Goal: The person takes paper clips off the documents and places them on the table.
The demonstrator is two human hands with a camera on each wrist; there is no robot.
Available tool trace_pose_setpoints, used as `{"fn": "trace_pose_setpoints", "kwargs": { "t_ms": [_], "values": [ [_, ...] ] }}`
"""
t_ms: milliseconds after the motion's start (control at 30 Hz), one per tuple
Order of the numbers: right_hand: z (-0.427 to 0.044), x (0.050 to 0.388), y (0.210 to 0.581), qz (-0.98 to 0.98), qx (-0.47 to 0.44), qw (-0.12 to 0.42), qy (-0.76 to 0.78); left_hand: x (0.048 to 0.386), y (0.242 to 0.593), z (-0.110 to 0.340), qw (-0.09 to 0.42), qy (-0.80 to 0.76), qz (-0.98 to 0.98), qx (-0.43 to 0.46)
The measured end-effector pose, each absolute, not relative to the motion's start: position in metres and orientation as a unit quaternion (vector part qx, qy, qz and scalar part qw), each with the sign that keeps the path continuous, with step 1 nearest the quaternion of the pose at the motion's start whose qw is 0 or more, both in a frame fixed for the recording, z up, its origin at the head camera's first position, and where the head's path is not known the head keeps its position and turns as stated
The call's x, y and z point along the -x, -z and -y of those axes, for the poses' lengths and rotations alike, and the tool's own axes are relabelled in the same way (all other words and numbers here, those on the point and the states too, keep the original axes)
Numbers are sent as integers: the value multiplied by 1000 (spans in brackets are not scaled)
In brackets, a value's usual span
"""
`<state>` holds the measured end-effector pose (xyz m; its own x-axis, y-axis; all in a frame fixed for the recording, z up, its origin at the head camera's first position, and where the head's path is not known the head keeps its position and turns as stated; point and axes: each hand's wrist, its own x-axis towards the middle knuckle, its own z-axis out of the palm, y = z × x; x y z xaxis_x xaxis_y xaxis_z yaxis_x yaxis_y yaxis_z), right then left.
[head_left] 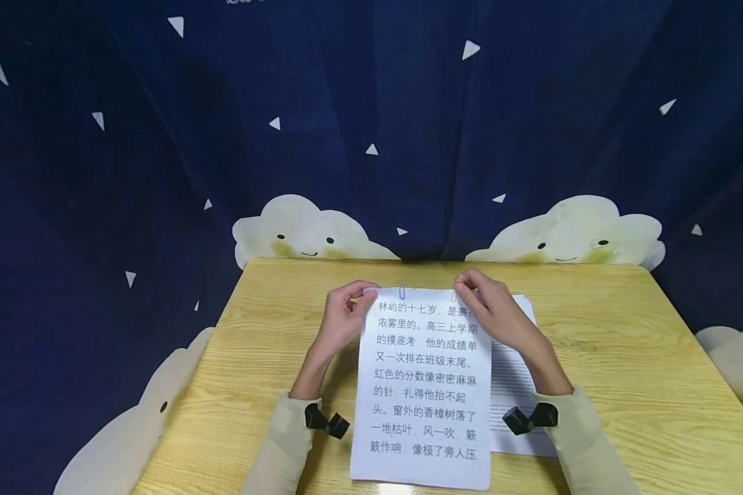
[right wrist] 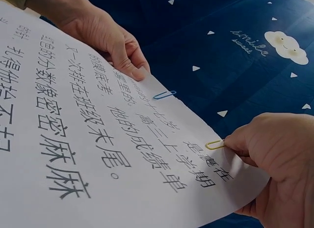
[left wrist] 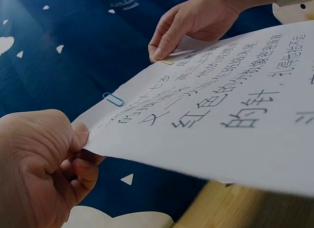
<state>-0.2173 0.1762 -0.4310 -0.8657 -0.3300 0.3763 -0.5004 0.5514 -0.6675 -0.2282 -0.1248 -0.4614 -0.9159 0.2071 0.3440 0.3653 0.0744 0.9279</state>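
Observation:
Printed paper [head_left: 427,385] with large Chinese characters is held up above the table. My left hand [head_left: 345,313] pinches its upper left corner between thumb and fingers. At the upper right, my right hand [head_left: 492,306] grips the top edge, its fingertips right at the end of a yellow paper clip [right wrist: 214,145]. A blue paper clip [left wrist: 114,99] sits on the same top edge, nearer the left hand. Both clips lie over the paper's edge. How many sheets are held together cannot be told.
Behind the held paper, another printed sheet [head_left: 520,405] with small text lies on the wooden table [head_left: 619,357]. A dark blue curtain [head_left: 347,82] with white triangles and clouds hangs beyond the table's far edge. Black wrist cameras [head_left: 337,425] sit on both sleeves.

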Motion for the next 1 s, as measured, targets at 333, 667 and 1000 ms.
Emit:
{"fn": "trace_pose_setpoints", "kwargs": {
  "t_ms": [333,667,1000],
  "values": [
    [-176,217,430,874,-237,109,-409,228,460,124,56,653,732,189],
    [-175,216,433,872,-229,111,-419,227,461,125,70,648,733,195],
    [-179,220,432,854,-250,154,-429,227,462,123,63,645,733,204]
  ]
}}
